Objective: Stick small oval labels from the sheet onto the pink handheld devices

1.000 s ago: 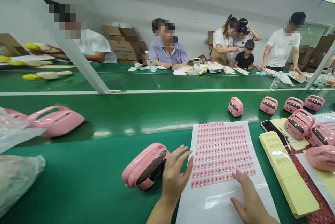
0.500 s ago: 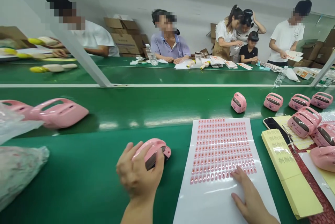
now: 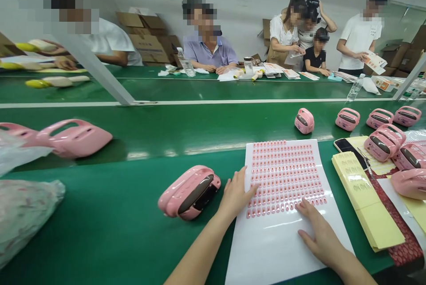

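Note:
A white sheet (image 3: 266, 249) lies before me, its upper part covered with rows of small pink oval stickers (image 3: 282, 174). My left hand (image 3: 236, 194) rests at the sheet's left edge, fingers apart and holding nothing. On the lower right of the sticker rows, my right hand (image 3: 314, 227) touches the sheet with thumb and fingers spread. A pink plastic casing with a handle and dark oval window (image 3: 189, 191) sits on the green mat, left of my left hand and apart from it.
Several pink casings (image 3: 385, 143) stand at the right, near a phone (image 3: 351, 152) and a stack of yellow sticker paper (image 3: 369, 205). Pink shells (image 3: 76, 138) and a plastic bag (image 3: 29, 218) are at the left. Beyond a white rail, people work across the table.
My left hand has let go of the pink casing and moved right to the sheet's edge. The casing stays on the mat. My right hand keeps its place on the sheet.

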Demonstrator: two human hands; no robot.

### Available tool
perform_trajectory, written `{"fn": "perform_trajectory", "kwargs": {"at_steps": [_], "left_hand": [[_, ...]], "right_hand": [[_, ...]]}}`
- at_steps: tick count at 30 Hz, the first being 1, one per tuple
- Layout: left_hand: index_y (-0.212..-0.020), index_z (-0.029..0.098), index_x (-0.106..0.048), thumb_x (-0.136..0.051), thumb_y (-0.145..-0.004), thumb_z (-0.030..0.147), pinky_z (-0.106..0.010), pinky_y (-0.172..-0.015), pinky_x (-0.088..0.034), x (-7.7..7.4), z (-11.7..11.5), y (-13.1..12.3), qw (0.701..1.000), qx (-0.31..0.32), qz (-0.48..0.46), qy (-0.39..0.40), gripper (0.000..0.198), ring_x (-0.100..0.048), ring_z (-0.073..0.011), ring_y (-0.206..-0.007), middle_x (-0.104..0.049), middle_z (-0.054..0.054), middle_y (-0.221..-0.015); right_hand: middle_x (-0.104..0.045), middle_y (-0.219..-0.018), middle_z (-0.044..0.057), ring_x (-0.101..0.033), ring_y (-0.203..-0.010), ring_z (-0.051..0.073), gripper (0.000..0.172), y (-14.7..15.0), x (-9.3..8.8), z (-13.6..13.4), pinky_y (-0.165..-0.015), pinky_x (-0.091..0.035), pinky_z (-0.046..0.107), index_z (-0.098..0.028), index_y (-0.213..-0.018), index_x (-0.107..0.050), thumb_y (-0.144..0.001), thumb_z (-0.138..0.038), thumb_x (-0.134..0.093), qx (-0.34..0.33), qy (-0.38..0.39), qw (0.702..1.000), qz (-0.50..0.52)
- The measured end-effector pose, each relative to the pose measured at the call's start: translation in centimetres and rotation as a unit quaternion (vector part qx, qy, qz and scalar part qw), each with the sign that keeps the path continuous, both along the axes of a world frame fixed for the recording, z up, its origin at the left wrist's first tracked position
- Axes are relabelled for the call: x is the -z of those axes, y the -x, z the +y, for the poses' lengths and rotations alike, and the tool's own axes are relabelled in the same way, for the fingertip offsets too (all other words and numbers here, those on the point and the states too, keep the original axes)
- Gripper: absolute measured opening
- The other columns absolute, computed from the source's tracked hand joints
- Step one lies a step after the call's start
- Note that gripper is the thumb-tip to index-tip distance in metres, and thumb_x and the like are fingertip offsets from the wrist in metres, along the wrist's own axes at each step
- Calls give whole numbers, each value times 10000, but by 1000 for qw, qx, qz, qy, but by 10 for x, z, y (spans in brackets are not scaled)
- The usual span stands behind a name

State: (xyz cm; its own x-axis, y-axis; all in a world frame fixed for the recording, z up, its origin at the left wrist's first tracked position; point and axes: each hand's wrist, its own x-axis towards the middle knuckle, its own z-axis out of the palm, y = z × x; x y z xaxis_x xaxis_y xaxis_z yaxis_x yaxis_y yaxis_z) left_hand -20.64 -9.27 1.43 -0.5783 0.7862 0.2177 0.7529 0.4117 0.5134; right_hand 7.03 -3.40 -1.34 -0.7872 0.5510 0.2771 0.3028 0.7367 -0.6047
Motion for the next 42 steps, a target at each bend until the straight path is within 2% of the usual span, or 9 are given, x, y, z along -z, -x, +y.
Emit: {"fn": "perform_trajectory", "kwargs": {"at_steps": [3,10,15,18,24,29,33,37,42], "left_hand": [[-1264,121,-438,-501,-753,379,-490,-979,-400,6,-10,-12,999,39,3,8,576,-507,-328,-1199,-584,-181,-1247],[-1252,209,-491,-522,-797,390,-470,-1000,-396,25,-64,-43,992,121,36,-13,491,-465,-297,-1246,-562,-126,-1309],[-1242,211,-503,-481,-838,382,-412,-930,-472,14,-78,-37,997,75,16,-15,439,-538,-267,-1179,-584,-117,-1279],[-1231,223,-526,-501,-832,379,-429,-931,-473,7,-82,-47,992,108,64,-23,429,-529,-282,-1188,-592,-115,-1272],[-1402,272,-345,-525,-824,453,-431,-941,-462,26,-110,-104,926,300,226,-37,631,-482,-298,-1234,-497,-106,-1377],[-1427,221,-296,-487,-788,614,-463,-930,-442,42,-126,-128,891,312,327,-42,774,-480,-337,-1226,-496,-136,-1371],[-1404,244,-345,-463,-862,458,-442,-972,-397,35,-127,-131,891,302,335,-45,595,-496,-304,-1218,-541,-109,-1337],[-1355,284,-425,-406,-854,140,-434,-1049,-312,29,-133,-134,895,310,314,-64,521,-420,-265,-1287,-559,-64,-1326],[-1118,305,-627,-376,-889,150,-378,-1056,-312,35,-150,-138,907,304,242,-165,373,-416,-206,-1290,-657,-28,-1196]], "right_hand": [[-421,-1426,95,-439,-1283,274,703,-9,-1,-3,-1037,-416,459,-209,-1436,-284,-782,-144,-533,-39,-21,998,-39],[-384,-1438,81,-420,-1292,285,837,-35,-5,-17,-1045,-406,460,-223,-1469,-176,-747,-126,-589,-83,-10,994,-68],[-393,-1428,56,-451,-1271,277,835,-53,-6,-27,-1027,-436,425,-247,-1468,-163,-761,-141,-594,-100,-15,993,-63],[-393,-1426,58,-460,-1265,281,839,-57,-4,-32,-1026,-436,428,-239,-1470,-152,-766,-162,-601,-102,-27,992,-66],[-435,-1402,98,-464,-1259,290,829,-61,2,-50,-1011,-448,440,-192,-1473,-122,-803,-237,-608,-86,-86,992,-27],[-564,-1294,127,-513,-1214,282,782,-65,8,-67,-953,-496,447,-172,-1477,-46,-871,-233,-537,-65,-161,984,24],[-625,-1227,96,-541,-1184,236,613,-69,25,-76,-922,-515,403,-212,-1461,-162,-905,-98,-394,-28,-183,982,42],[-650,-1197,61,-558,-1161,185,539,-73,33,-80,-900,-520,319,-241,-1368,-371,-882,-20,-295,-19,-207,978,24],[-714,-1062,109,-609,-1110,164,454,-84,6,-74,-921,-499,294,-115,-1348,-348,-897,-76,-354,-97,-237,965,61]]}}
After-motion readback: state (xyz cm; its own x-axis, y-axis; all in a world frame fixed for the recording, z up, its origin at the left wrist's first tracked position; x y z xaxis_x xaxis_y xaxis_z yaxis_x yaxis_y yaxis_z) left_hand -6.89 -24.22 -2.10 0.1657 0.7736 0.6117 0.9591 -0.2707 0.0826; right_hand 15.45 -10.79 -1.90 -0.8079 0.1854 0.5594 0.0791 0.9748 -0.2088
